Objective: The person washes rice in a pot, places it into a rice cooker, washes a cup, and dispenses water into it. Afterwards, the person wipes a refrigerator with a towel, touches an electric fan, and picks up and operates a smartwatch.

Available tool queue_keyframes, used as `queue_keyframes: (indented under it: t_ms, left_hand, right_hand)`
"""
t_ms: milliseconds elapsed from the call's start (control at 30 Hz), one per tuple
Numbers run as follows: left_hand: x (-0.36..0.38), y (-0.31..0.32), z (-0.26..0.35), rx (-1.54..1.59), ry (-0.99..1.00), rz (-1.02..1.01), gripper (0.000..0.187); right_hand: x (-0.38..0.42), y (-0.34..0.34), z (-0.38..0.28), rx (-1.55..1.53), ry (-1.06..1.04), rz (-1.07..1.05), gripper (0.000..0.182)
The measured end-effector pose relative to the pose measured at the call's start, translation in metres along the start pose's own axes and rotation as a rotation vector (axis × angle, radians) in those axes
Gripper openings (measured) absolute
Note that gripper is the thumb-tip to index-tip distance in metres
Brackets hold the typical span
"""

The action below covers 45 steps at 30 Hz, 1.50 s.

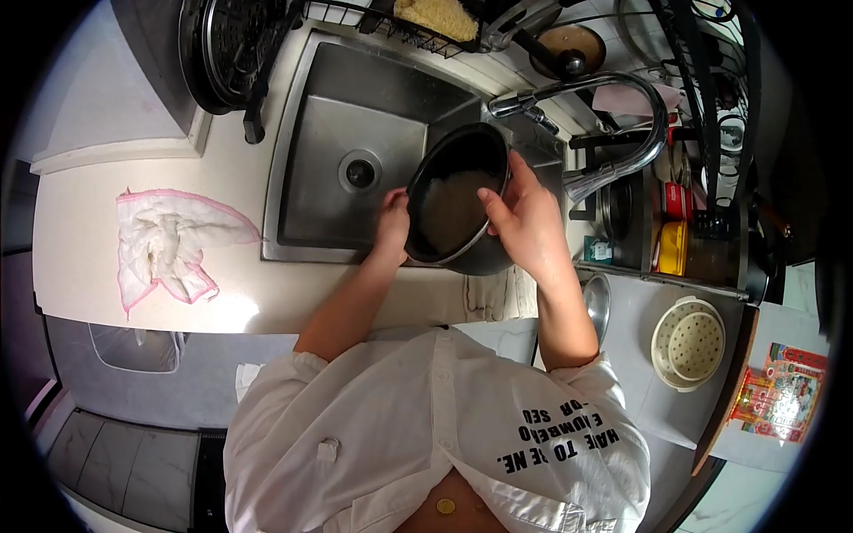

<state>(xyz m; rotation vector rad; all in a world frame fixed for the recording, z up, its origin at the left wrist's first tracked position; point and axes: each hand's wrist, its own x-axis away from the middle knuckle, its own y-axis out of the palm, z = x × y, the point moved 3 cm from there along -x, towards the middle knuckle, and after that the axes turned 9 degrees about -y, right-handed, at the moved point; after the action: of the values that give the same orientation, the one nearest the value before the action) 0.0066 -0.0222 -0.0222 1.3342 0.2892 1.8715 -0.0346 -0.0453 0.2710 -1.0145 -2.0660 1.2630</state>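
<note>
A dark round rice pot (426,218) is held tilted over the right side of the steel sink (324,138). Inside it lies a pale, cloudy layer that looks like rice in water (455,206). My left hand (391,226) grips the left rim, its fingers partly hidden behind the pot. My right hand (526,218) clasps the opposite side, with the thumb over the rim and the other fingers around the outside. To the right of the pot, the chrome faucet (653,133) arches over; no running water shows from it.
On the counter at left lies a crumpled white cloth with pink edging (169,240). A folded cloth (498,296) hangs at the counter's front edge. Black racks (702,115) stand at right, and a cream colander (689,342) sits below them. Dark pan lids (235,53) stand at upper left.
</note>
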Motion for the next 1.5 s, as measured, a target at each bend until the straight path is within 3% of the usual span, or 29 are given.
queue_keyframes:
  t_ms: [1500]
  left_hand:
    - [0.001,0.003,-0.001,0.013,-0.007,-0.029,0.020]
  right_hand:
    - [-0.013,0.002,-0.005,0.010,-0.013,-0.035,0.058]
